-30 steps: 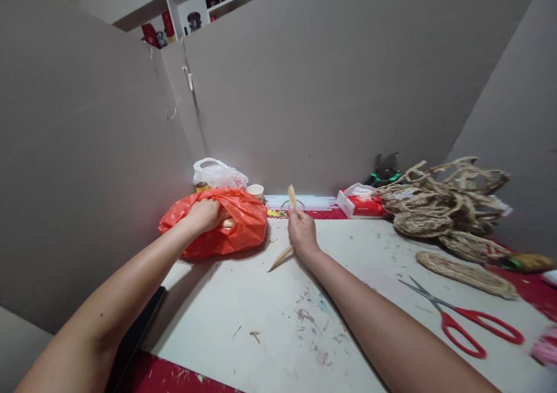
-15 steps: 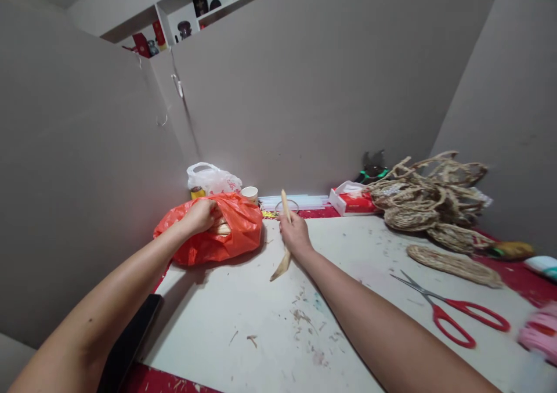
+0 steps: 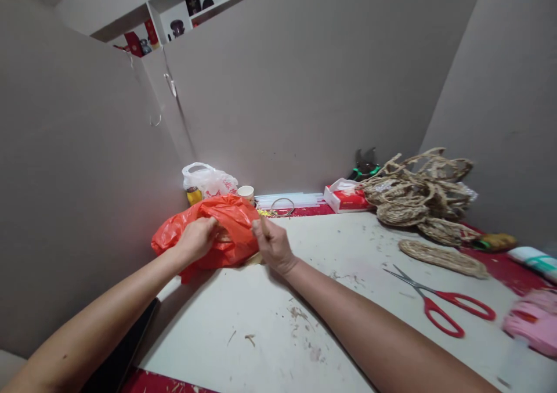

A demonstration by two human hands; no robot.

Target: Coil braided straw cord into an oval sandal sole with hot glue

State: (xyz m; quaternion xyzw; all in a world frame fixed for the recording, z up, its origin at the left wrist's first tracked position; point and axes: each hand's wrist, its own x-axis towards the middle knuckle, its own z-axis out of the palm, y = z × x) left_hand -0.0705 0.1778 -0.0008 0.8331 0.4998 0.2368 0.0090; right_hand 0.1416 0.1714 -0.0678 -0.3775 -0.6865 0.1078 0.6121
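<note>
The right hand (image 3: 270, 243) has swung left from the middle of the desk (image 3: 348, 300) and is now crowding right up against the orange plastic bag (image 3: 209, 233), and the pale dried strip it was holding upright a second ago has dropped almost out of sight. Only a pale sliver (image 3: 255, 259) is showing under the hand at the bag's lower edge, touching the desk; whether the fingers are still pinching it cannot be told, though they are curling inward with the fingertips gathered at the bag's right side.

The left hand (image 3: 198, 237) is staying planted on top of the bag, fingers bent and pressing into the plastic at its opening, where something pale is peeking out; what it is cannot be made out. Both forearms are stretching forward from the bottom of the view and converging on the bag, which is sitting at the back left of the desk.

Behind the bag a white plastic bag (image 3: 209, 179) and a small paper cup (image 3: 246, 193) are standing against the wall, with a wire ring (image 3: 282, 206) lying just right of them. Further right a red and white box (image 3: 346, 197) is sitting beside a heap of woven straw pieces (image 3: 418, 195). Red-handled scissors (image 3: 444, 310) are lying well apart on the right, and a blurred pink object (image 3: 531, 323) is cut off at the frame edge.
</note>
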